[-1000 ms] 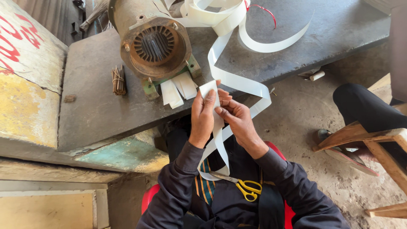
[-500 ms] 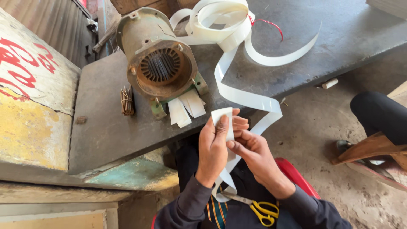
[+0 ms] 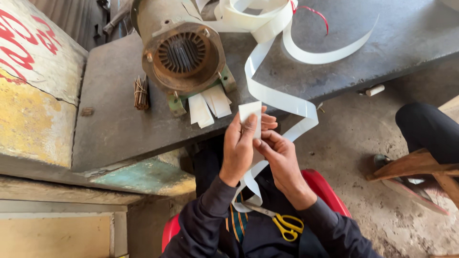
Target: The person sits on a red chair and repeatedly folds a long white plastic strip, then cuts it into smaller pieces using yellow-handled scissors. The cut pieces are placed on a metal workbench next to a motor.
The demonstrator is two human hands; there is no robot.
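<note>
Fingers (image 3: 249,125) of the left hand (image 3: 237,149) and right hand (image 3: 279,154) are clenched on a white strip (image 3: 250,113), held upright. A motor (image 3: 179,52) is seen just beyond; scissors (image 3: 282,222) lie below on the lap.

One head-worn view, steeply downward and close over the workbench (image 3: 119,129) edge and the wearer's lap.

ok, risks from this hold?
The left hand and right hand pinch a small white strip piece by its edge; it could slip. The long white strip trailing off the bench could snag. The yellow-handled scissors loose on the lap may slide off.
</note>
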